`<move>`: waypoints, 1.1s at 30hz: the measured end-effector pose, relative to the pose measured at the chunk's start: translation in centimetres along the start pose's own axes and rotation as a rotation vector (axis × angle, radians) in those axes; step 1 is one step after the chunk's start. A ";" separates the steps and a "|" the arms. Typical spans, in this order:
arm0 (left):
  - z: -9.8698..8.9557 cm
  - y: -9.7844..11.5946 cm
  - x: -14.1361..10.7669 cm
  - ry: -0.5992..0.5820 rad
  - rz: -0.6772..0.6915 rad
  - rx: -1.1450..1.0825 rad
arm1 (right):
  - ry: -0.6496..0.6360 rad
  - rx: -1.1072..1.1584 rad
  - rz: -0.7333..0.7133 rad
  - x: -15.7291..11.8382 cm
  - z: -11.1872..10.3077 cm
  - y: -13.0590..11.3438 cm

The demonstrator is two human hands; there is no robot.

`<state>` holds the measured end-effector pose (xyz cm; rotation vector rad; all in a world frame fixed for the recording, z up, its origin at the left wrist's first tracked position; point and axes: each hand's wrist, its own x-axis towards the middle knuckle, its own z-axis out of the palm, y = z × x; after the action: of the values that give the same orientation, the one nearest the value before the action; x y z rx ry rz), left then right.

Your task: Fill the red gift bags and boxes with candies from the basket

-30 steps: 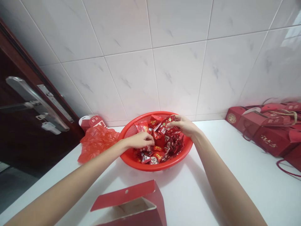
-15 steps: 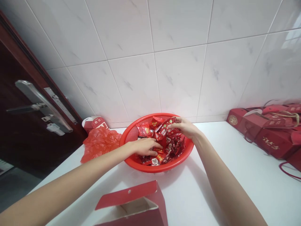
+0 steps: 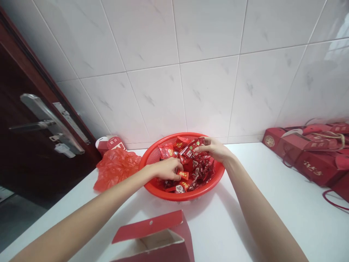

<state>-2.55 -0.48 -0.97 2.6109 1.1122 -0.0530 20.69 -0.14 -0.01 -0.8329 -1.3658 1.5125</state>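
Observation:
A red plastic basket (image 3: pixel 182 196) on the white table holds a heap of wrapped candies (image 3: pixel 203 169) in red and dark red packets. Inside its left half, my left hand (image 3: pixel 169 169) pinches a small orange-red candy (image 3: pixel 183 175) with yellow lettering. At the back right of the basket, my right hand (image 3: pixel 214 148) has its thumb and fingers closed on a dark red snack packet (image 3: pixel 195 145) with green dots. In front of the basket stands a red gift box (image 3: pixel 174 251) with its top flap raised, partly cut off by the lower edge.
A crumpled red plastic bag (image 3: pixel 117 169) lies left of the basket, before a small red and white box (image 3: pixel 110 143). Several red gift boxes (image 3: pixel 308 160) with cord handles are piled at the right. Behind is a tiled wall (image 3: pixel 207 94); a dark door (image 3: pixel 24 156) stands left.
My left hand's fingers have drawn in and closed on the small orange-red candy, lifting it slightly. My right hand stays at the dark red packet. The view has shifted a little.

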 end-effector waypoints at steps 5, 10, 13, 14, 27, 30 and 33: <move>-1.5 1.4 -1.7 0.296 -0.076 -0.151 | -0.004 0.104 -0.018 0.1 0.1 -0.2; -1.9 3.5 -4.5 0.661 -0.206 -0.376 | -0.086 0.167 -0.109 -1.0 2.4 -2.0; -2.0 4.7 -6.0 0.756 -0.205 -0.442 | -0.172 0.102 -0.196 -2.3 4.7 -3.1; -2.1 5.1 -6.5 0.774 -0.187 -0.468 | -0.191 0.082 -0.213 -2.8 5.4 -3.4; -3.1 9.2 -13.7 0.697 0.053 -0.634 | -0.072 0.073 -0.310 -9.2 9.0 -6.7; -4.1 10.1 -16.5 0.517 0.066 -0.465 | -0.094 0.029 -0.322 -10.7 8.7 -7.4; -4.6 10.5 -18.8 0.283 0.040 -0.313 | -0.174 -0.045 -0.326 -11.9 8.7 -8.0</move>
<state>-8.61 -19.19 8.95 2.4035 1.0563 0.4743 18.52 -14.56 8.21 -0.4843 -1.5823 1.3250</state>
